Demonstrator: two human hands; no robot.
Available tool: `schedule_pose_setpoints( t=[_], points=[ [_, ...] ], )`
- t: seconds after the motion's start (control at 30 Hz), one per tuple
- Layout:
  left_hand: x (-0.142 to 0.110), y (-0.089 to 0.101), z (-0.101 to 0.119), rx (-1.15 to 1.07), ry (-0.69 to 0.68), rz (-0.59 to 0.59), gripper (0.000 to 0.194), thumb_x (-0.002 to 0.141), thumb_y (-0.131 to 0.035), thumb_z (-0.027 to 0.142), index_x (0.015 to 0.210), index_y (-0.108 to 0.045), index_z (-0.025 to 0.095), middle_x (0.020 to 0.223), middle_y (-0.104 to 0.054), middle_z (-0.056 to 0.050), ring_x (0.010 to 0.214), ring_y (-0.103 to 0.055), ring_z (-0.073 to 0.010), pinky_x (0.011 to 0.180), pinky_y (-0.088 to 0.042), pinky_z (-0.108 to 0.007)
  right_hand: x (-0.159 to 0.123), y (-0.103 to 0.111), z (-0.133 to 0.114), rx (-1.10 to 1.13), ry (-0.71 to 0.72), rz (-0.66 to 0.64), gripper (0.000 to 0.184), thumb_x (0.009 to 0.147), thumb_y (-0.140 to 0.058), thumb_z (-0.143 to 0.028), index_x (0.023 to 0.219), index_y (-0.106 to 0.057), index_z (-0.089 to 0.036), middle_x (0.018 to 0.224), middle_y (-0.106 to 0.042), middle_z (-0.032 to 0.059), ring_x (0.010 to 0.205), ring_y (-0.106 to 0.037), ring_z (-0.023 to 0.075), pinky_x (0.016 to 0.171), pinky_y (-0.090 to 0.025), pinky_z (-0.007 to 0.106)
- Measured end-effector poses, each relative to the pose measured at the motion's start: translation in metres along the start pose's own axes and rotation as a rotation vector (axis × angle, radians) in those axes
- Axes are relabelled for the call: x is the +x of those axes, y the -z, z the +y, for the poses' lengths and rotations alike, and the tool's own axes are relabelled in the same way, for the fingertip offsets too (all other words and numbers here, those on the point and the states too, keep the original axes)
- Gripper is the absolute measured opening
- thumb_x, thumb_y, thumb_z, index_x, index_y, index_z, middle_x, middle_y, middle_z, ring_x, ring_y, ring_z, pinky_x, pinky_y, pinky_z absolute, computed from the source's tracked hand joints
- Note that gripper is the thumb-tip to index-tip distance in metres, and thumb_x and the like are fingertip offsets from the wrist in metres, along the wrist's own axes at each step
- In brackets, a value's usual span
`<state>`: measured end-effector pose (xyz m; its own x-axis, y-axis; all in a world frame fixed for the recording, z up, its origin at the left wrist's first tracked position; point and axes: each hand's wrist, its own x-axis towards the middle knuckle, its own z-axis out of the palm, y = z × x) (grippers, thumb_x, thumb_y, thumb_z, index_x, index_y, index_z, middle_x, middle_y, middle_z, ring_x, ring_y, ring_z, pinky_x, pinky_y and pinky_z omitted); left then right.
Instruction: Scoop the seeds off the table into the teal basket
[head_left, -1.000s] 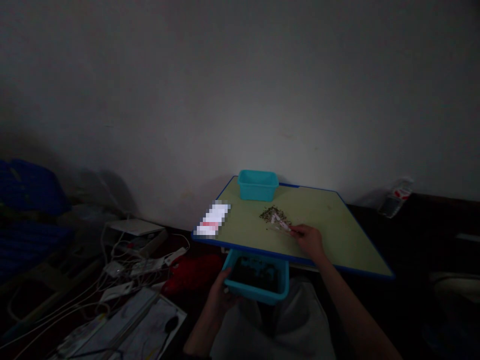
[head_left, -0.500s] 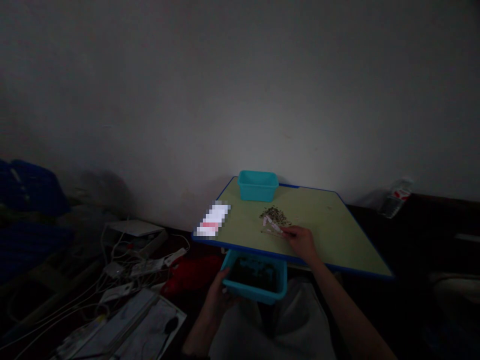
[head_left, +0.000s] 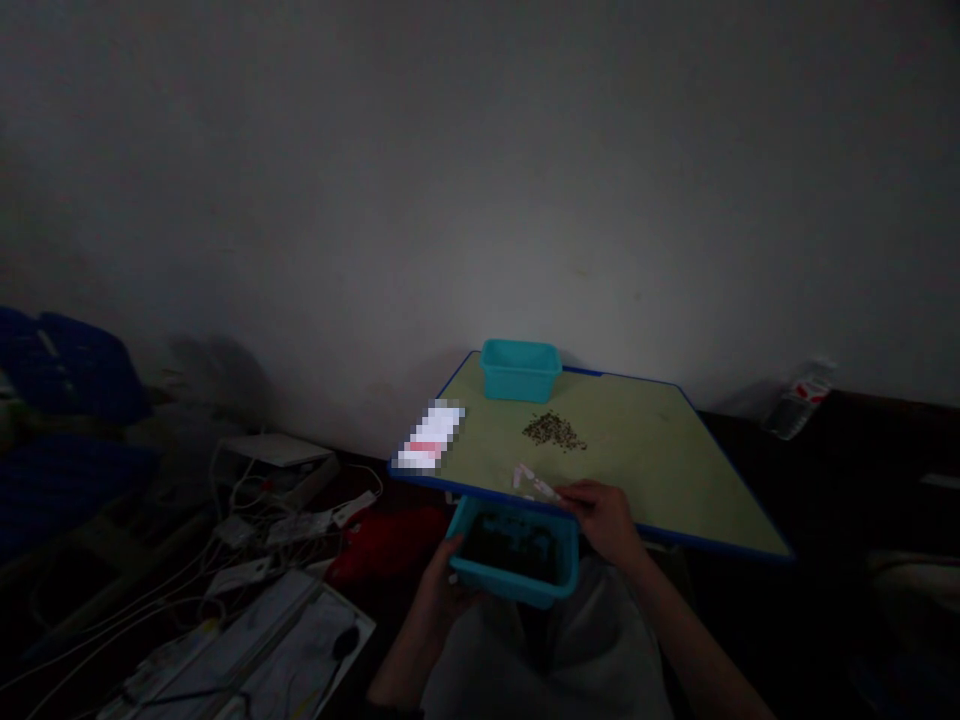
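Right hand [head_left: 602,515] pinched on pale strip [head_left: 541,486], long axis slanting forward-left, over the near edge of the table [head_left: 660,460]. Left hand [head_left: 441,582] clamped on blue tub [head_left: 510,583], below that edge. Speckled pile [head_left: 553,431] beyond strip, nearer right hand.

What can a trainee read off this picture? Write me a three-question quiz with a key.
1. True or false: the left hand holds the far tub.
2. Where does the speckled pile lie? (a) on the chair (b) on the table (c) in the bottle
3. Which hand grips the pale thing?

Key:
1. False; it holds the near tub.
2. b
3. The right hand.
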<state>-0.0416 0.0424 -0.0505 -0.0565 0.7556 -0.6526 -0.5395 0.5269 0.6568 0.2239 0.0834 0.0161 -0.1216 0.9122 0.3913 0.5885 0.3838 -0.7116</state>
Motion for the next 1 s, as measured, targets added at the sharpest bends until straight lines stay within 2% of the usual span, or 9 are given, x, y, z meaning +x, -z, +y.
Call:
schedule_pose_setpoints(
  t=[0.2, 0.37, 0.5, 0.63, 0.83, 1.0],
  points=[
    [-0.003, 0.001, -0.002, 0.005, -0.014, -0.024, 0.06, 0.082, -0.066, 0.047, 0.133, -0.058, 0.016, 0.12, -0.068, -0.018, 0.086, -0.07, -0.0304, 0.078, -0.057, -0.045, 0.015, 0.035, 0.043, -0.111, -0.087, 0.238, 0.025, 0.084, -0.063, -0.028, 0.1, -0.082, -0.023, 0.096, -0.08, 0.0073, 0.084, -0.075, 0.0244, 0.077, -0.057, 0.034],
    [0.002, 0.001, -0.004, 0.017, 0.001, -0.026, 0.054, 0.084, -0.064, 0.047, 0.129, -0.059, 0.018, 0.105, -0.07, -0.014, 0.081, -0.069, -0.0287, 0.077, -0.057, -0.046, 0.026, 0.056, 0.073, -0.287, -0.146, 0.274, 0.027, 0.085, -0.062, -0.03, 0.104, -0.082, -0.024, 0.098, -0.081, 0.0074, 0.086, -0.075, 0.0252, 0.078, -0.057, 0.035],
    [0.002, -0.001, -0.006, 0.014, 0.005, -0.037, 0.054, 0.083, -0.066, 0.047, 0.129, -0.058, 0.019, 0.098, -0.071, -0.012, 0.082, -0.07, -0.0284, 0.079, -0.058, -0.045, 0.029, 0.055, 0.075, -0.35, -0.149, 0.269, 0.027, 0.086, -0.062, -0.029, 0.104, -0.082, -0.026, 0.1, -0.081, 0.0065, 0.086, -0.075, 0.0242, 0.078, -0.056, 0.034],
    [0.0, -0.002, -0.007, 0.013, -0.008, -0.063, 0.056, 0.082, -0.068, 0.046, 0.129, -0.058, 0.017, 0.099, -0.072, -0.012, 0.083, -0.071, -0.0291, 0.078, -0.058, -0.044, 0.031, 0.054, 0.071, -0.383, -0.157, 0.265, 0.027, 0.085, -0.062, -0.028, 0.103, -0.082, -0.026, 0.1, -0.081, 0.0063, 0.087, -0.075, 0.0238, 0.08, -0.056, 0.034],
    [-0.001, -0.002, -0.006, 0.02, 0.001, -0.042, 0.057, 0.083, -0.066, 0.045, 0.132, -0.056, 0.017, 0.091, -0.071, -0.01, 0.077, -0.07, -0.0285, 0.074, -0.058, -0.044, 0.033, 0.055, 0.07, -0.318, -0.166, 0.209, 0.027, 0.084, -0.063, -0.027, 0.102, -0.082, -0.026, 0.098, -0.081, 0.0051, 0.087, -0.075, 0.0236, 0.08, -0.057, 0.033],
    [-0.001, -0.003, -0.006, 0.015, -0.002, -0.054, 0.058, 0.082, -0.067, 0.049, 0.13, -0.058, 0.018, 0.104, -0.072, -0.014, 0.083, -0.071, -0.0302, 0.078, -0.058, -0.045, 0.031, 0.055, 0.068, -0.27, -0.152, 0.148, 0.026, 0.083, -0.064, -0.027, 0.101, -0.082, -0.026, 0.098, -0.081, 0.0048, 0.086, -0.075, 0.0235, 0.08, -0.057, 0.033]
  ],
)
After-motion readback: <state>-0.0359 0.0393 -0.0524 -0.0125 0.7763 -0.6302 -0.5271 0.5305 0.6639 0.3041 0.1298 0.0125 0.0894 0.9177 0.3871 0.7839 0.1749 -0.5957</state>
